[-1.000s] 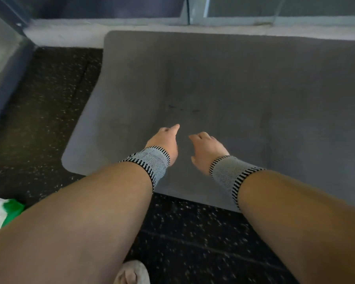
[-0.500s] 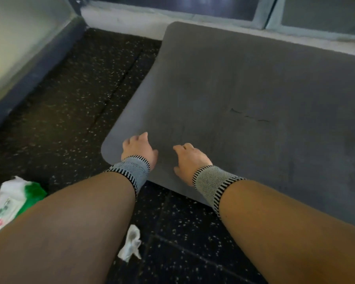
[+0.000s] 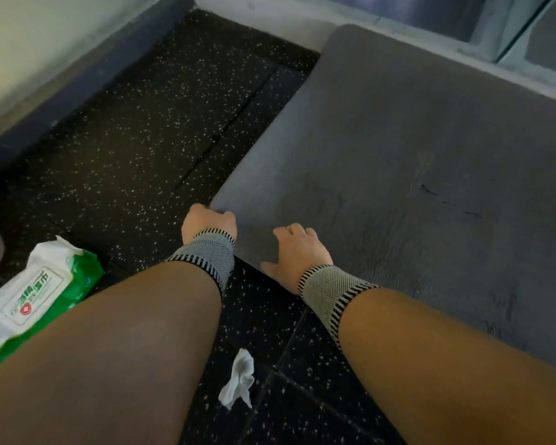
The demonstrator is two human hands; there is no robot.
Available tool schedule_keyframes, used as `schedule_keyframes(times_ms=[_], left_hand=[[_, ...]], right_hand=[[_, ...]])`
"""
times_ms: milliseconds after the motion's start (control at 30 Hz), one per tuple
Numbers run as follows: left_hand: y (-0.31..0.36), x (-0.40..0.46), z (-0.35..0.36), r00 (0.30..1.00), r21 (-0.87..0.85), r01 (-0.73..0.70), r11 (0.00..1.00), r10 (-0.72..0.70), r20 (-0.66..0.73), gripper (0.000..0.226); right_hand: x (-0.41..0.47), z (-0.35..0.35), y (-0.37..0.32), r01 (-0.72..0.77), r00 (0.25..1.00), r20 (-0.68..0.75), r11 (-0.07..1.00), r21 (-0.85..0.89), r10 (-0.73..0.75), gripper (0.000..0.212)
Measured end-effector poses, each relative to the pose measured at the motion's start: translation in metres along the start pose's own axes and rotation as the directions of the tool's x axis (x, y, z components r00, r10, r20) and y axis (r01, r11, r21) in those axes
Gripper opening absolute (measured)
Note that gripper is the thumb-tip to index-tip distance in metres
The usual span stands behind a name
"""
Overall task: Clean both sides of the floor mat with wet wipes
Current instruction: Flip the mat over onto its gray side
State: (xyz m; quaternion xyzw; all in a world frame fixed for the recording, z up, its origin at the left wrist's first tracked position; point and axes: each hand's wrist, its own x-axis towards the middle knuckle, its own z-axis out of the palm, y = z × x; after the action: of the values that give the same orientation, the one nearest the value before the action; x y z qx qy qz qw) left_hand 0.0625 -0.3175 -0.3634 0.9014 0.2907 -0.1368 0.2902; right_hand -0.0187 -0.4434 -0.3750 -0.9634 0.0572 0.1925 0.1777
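At the far left, a green-and-white pack of wet wipes (image 3: 36,297) is seen lying on the dark speckled floor (image 3: 135,130), partly hidden behind the left forearm. Lower down, between the two forearms, a crumpled white wipe (image 3: 239,379) is left on the floor, held by neither hand.

The left hand (image 3: 207,221) is placed at the near left corner of the grey floor mat (image 3: 398,149), its fingers curled over the corner edge so that the mat appears to be gripped there; the fingertips themselves are hidden beneath the edge. Just to its right, the right hand (image 3: 297,252) is laid on the near edge of the mat, with fingers bent over the top surface and the thumb tucked toward the underside, so the edge appears to be pinched. A patterned wrist band is worn on each arm.

The mat is spread flat on the floor, its far edge running along a pale ledge (image 3: 302,30). Faint dark marks (image 3: 446,200) are visible on the surface toward the right.

The step in hand is judged to be the turning over of the mat, so that its other side can be wiped. For the next move, the gripped corner would need to be lifted and carried across, and a fresh wipe would then have to be drawn from the pack.
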Motion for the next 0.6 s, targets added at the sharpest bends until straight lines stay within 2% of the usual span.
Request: schedule_keyframes(times_ms=[100,167,267,367,400,433,500,567,600], left_hand=[[-0.003,0.000,0.000,0.983,-0.089,0.148,0.985,-0.137,0.119,0.037],[-0.001,0.000,-0.002,0.990,-0.109,0.099,0.989,-0.086,0.114,0.034],[0.009,0.009,-0.022,0.995,0.154,0.022,0.988,-0.037,0.094,0.031],[0.009,0.031,-0.058,0.997,0.442,0.023,0.897,-0.050,0.050,0.014],[0.006,0.039,-0.068,0.998,0.485,0.043,0.873,-0.062,0.023,0.016],[0.001,0.044,-0.077,0.989,0.412,0.138,0.901,-0.148,-0.008,0.024],[-0.012,0.048,-0.079,0.969,0.111,0.245,0.963,-0.244,-0.020,0.043],[-0.018,0.048,-0.067,0.990,-0.060,0.121,0.991,-0.117,0.078,0.048],[-0.022,0.046,-0.060,0.984,0.056,0.043,0.998,-0.052,0.168,0.046]], right_hand=[[-0.008,0.004,-0.005,0.070,0.997,-0.030,0.993,-0.097,-0.073,0.077],[-0.014,0.007,-0.005,0.118,0.988,-0.077,0.975,-0.189,-0.135,0.083],[-0.019,0.004,-0.012,0.173,0.972,-0.114,0.953,-0.248,-0.206,0.084],[-0.012,0.000,-0.043,0.281,0.944,-0.115,0.934,-0.219,-0.311,0.076],[-0.007,-0.001,-0.055,0.310,0.935,-0.105,0.925,-0.218,-0.338,0.075],[-0.002,-0.001,-0.066,0.327,0.931,-0.092,0.919,-0.221,-0.354,0.075],[0.007,0.000,-0.078,0.314,0.941,-0.058,0.926,-0.210,-0.332,0.077],[0.012,0.004,-0.080,0.272,0.957,-0.043,0.942,-0.196,-0.285,0.074],[0.012,0.007,-0.079,0.263,0.961,-0.033,0.944,-0.197,-0.275,0.072]])
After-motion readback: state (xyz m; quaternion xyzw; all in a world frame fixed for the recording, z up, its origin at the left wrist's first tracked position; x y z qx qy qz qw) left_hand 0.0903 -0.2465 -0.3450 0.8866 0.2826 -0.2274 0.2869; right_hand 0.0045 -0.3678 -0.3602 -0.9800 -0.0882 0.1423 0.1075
